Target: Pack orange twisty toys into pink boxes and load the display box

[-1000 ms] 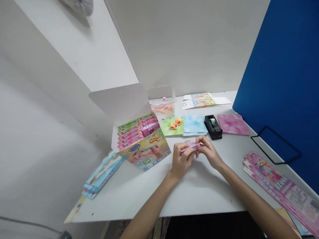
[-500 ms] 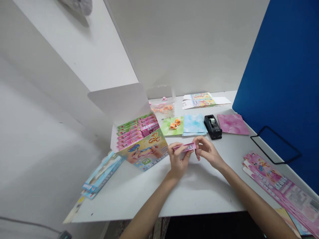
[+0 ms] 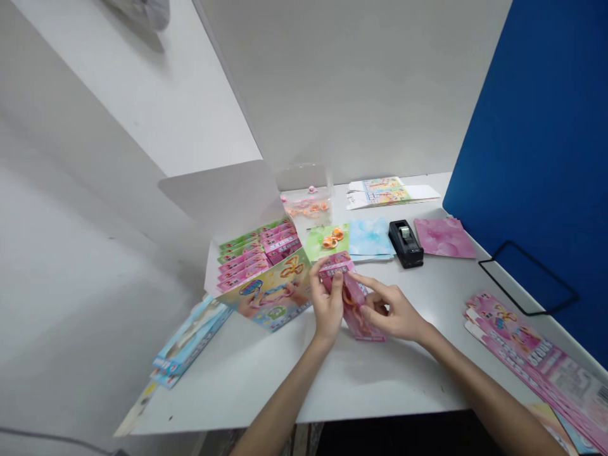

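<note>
White table point(image 3: 380, 380), pink printed carton point(image 3: 356, 320)

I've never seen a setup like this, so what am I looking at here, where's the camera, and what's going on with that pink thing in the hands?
There's no machine here. The pictures come from one camera worn on a person's head, looking forward and down, so you see roughly what they see. The arms reaching in are theirs. Their left hand grips a small pink printed carton near its top, and the fingers of their right hand touch its side. On the white table stand an open display box with rows of pink and green packets, and a black tape dispenser. There are also blue and pink sheets, and a stack of flat pink printed card on the right.
</note>
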The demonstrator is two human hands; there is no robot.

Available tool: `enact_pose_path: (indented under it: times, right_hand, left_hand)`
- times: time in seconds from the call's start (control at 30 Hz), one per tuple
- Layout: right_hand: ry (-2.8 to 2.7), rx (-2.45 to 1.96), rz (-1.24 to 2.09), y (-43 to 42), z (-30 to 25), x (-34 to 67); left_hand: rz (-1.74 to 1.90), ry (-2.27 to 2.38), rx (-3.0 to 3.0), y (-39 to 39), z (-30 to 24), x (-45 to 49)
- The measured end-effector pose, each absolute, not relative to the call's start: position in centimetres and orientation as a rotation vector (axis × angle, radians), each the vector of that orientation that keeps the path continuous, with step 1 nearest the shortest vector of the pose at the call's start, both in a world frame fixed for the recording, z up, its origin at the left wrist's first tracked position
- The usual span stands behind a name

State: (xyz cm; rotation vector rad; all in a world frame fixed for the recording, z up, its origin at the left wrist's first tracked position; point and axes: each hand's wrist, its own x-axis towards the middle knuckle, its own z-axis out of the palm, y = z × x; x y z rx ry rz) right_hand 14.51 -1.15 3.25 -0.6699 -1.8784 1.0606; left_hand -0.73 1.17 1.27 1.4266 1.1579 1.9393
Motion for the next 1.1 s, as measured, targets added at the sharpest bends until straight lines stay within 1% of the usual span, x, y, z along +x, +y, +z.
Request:
enact_pose_path:
  times: [0.2,0.3,0.5,0.6,0.77,1.1]
  right_hand:
    - [-1.664,-0.760,1.247,-1.3,3.6,14.3]
    - [-1.625,-0.820,1.266,-1.2,3.9,14.5]
    - [-1.499,-0.874,1.249,-0.8,4.0,14.9]
    - [-1.414,-0.877,1.189,-0.2,3.9,15.0]
    - [-1.424,-0.822,1.220,0.3,3.8,15.3]
    - [-1.400,-0.765,1.168,0.4,4.0,15.9]
  left_hand:
    - [1.669,1.018,1.357,1.5,1.3,-0.6]
    - [1.517,0.969,1.355,1.5,1.3,-0.6]
    - [1.281,0.826,1.165,1.0,1.8,-0.1]
    - [1.223,0.745,1.080,0.6,2.2,0.2]
    - [1.164,0.645,0.930,0.2,2.6,0.5]
    - [1.124,0.625,0.913,0.4,2.7,0.4]
